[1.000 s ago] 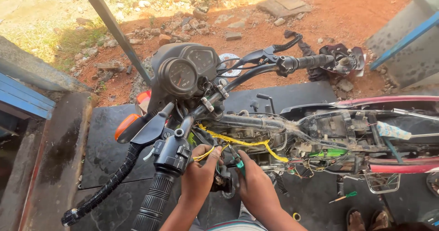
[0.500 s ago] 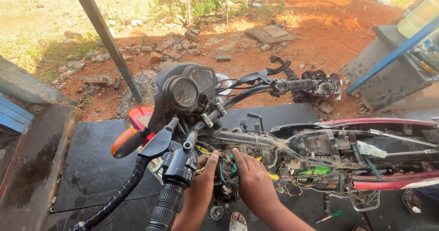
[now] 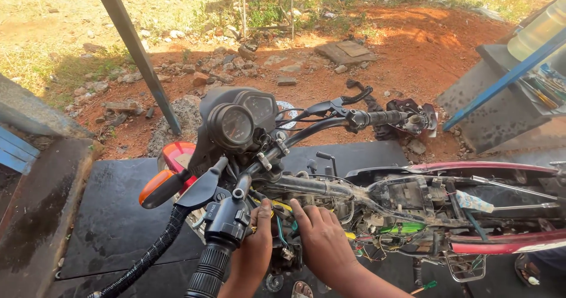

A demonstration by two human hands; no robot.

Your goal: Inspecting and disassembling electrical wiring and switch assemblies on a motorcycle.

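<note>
— Under the near handlebar, where the frame tube meets the steering head, what are the two hands on?

— Both are down in the wiring bundle (image 3: pixel 282 227). The left hand (image 3: pixel 254 248) is curled around a few strands, yellow and green among them, with fingers bent in a narrow pinch just behind the black switch housing (image 3: pixel 227 224). The right hand (image 3: pixel 321 239) lies beside it, palm down, fingers spread fairly wide over the same wires; whether it grips anything underneath I cannot tell.

— How stripped is the motorcycle?

— Well stripped. No tank and no seat are on it: the bare frame tube (image 3: pixel 330 189) runs back in plain sight, with loose wires, a green connector (image 3: pixel 407 228) and small parts exposed along it (the red side panels (image 3: pixel 489 168) remain at the rear). The instrument cluster (image 3: pixel 236 121), both handlebar grips and the orange indicator (image 3: pixel 158 189) are mounted.

— So what would you judge is done and what is left?

— My reading is that the opening-up is finished and the work sits in the middle of the electrical part. The strands are loose, untaped and spilling out of the frame, so sorting, joining and tidying them looks unfinished, and the missing bodywork is not yet back on.

— Anything lying around?

— A green-handled screwdriver (image 3: pixel 425 287) on the dark mat (image 3: pixel 118 215) below the frame, well apart from both hands.
</note>
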